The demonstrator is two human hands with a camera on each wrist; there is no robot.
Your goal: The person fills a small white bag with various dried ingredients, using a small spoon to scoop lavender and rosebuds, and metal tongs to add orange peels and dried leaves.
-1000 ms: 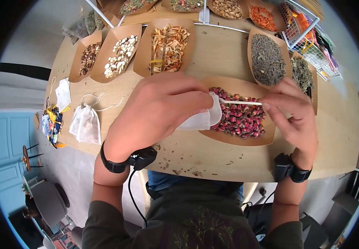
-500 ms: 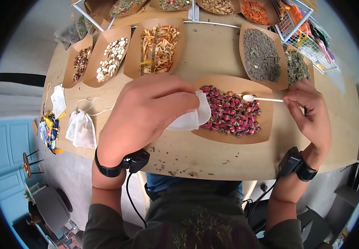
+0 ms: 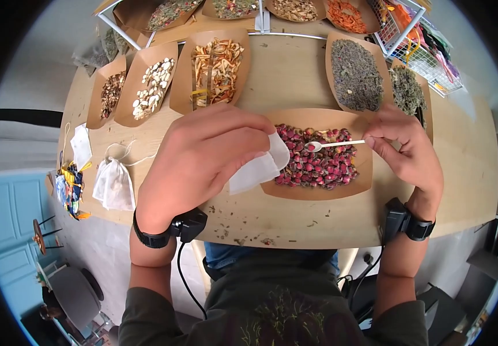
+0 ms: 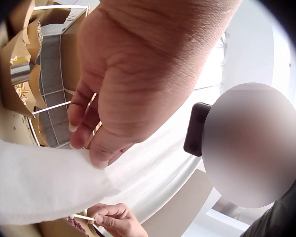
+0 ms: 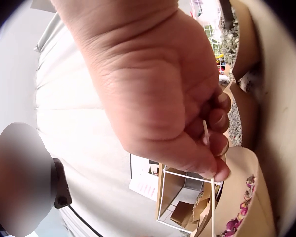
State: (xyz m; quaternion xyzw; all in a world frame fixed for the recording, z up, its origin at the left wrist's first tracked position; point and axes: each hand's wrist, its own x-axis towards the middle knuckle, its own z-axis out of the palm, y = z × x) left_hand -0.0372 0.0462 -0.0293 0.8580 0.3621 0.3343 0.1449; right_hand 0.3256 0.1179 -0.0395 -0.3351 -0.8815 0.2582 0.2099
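Note:
My left hand (image 3: 200, 158) pinches a white cloth pouch (image 3: 255, 174) near its mouth, fingertips on the fabric. The pouch (image 4: 44, 182) hangs flat and pale in the left wrist view. My right hand (image 3: 407, 150) holds the end of a thin, light-coloured spoon (image 3: 341, 143) between thumb and fingers. A rosebud (image 3: 311, 147) lies in the spoon's small bowl, over a brown paper tray (image 3: 318, 194) of dried rosebuds (image 3: 324, 170). The pouch overlaps the tray's left edge.
Paper trays hold dried orange-brown slices (image 3: 226, 66), white slices (image 3: 154, 86) and grey-purple herbs (image 3: 357, 78). A filled white drawstring bag (image 3: 114, 183) lies left, near colourful pouches (image 3: 71, 187). The white wire basket (image 3: 433, 72) stands back right. Crumbs dot the table's front edge.
My right hand first drew the spoon right, away from the pouch, then brought it back left over the rosebuds. The spoon now carries a bud. My left hand keeps holding the pouch.

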